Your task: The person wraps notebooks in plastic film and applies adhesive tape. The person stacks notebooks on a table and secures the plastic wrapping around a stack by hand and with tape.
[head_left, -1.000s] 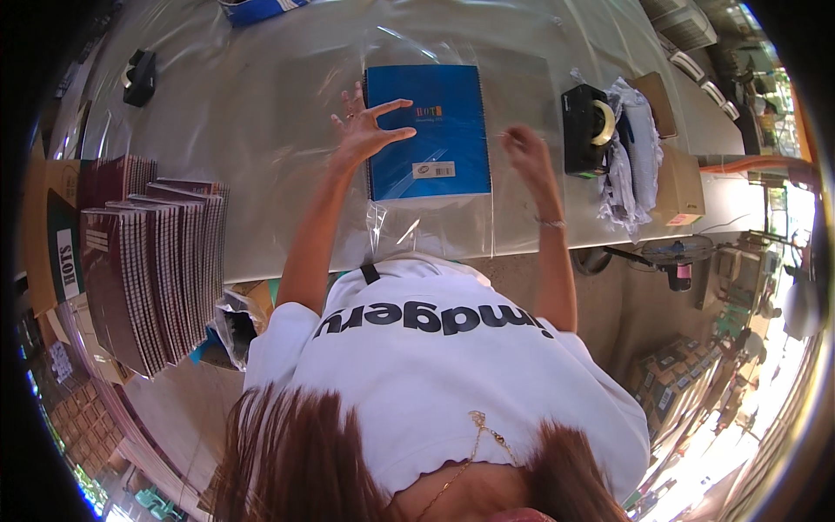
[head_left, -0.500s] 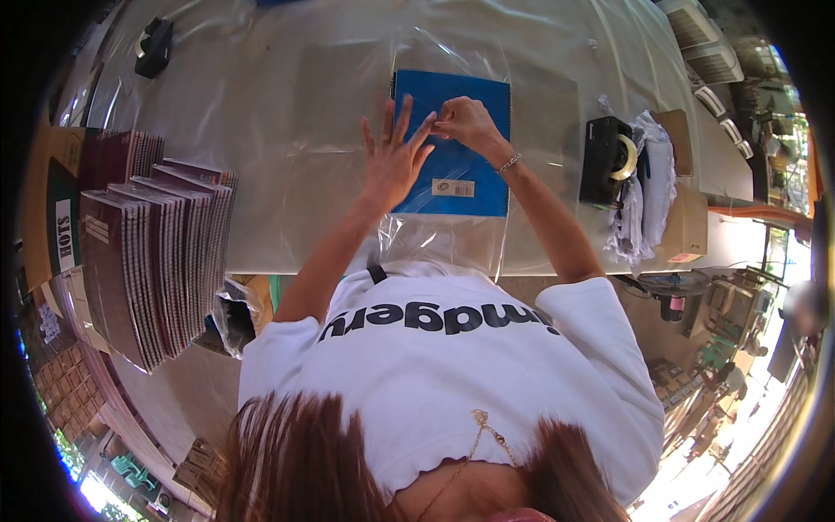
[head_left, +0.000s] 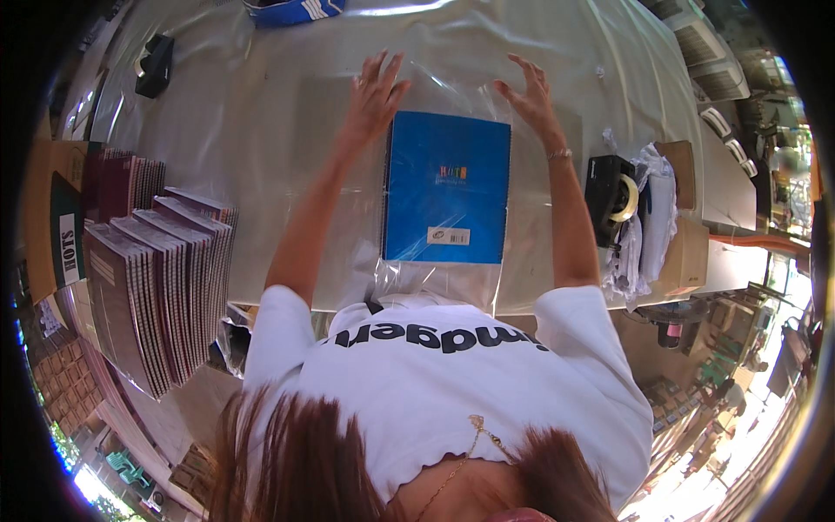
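A blue spiral notebook lies on the table in front of me, a small white label near its lower edge. Clear plastic reaches past its near and far ends; whether it is a bag or a loose sheet, I cannot tell. My left hand is beside the notebook's far left corner, holding nothing, its fingers stretched out. Off the far right corner, my right hand is raised with thumb and fingers apart, also holding nothing. A thin bracelet circles the right wrist.
Maroon spiral notebooks stand stacked at the left beside a cardboard box. Black tape dispensers sit at the far left and at the right, the latter by crumpled plastic. A blue item is at the table's far side.
My hands have come apart from over the notebook and moved outward to its far corners. My right fingers have unfolded from a pinch. The whole view has shifted, showing more of the far table.
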The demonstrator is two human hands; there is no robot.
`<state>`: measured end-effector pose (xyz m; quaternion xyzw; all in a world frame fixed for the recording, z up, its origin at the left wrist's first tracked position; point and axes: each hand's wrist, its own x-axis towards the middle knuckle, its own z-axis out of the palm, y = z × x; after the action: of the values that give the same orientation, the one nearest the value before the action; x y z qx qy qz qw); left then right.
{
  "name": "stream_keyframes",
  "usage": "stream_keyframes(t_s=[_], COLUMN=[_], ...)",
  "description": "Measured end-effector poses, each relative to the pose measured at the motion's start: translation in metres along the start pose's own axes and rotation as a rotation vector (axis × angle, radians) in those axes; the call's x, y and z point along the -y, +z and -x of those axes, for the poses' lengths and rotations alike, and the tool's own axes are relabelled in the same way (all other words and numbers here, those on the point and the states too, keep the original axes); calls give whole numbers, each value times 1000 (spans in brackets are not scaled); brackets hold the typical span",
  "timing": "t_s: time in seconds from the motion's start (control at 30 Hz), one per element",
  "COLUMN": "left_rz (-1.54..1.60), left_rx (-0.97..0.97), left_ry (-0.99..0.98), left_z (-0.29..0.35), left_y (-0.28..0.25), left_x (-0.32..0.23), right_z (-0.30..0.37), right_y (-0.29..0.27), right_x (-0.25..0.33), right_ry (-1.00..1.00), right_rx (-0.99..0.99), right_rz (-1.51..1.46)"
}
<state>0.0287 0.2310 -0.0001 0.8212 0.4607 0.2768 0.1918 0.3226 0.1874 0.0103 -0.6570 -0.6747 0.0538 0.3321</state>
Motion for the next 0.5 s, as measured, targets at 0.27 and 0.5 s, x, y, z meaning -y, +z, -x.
stream_keyframes(t_s=[0.27,0.5], left_rz=[632,772], left_rx=[487,-2], left_ry=[-111,-283], left_z=[-91,-1], left_y=[-9,-32], left_x=[28,11], right_z=[-92,28], right_y=[-14,-19], right_x=[-86,-65], right_ry=[216,406], right_rx=[258,-314], right_rz=[-374,-416])
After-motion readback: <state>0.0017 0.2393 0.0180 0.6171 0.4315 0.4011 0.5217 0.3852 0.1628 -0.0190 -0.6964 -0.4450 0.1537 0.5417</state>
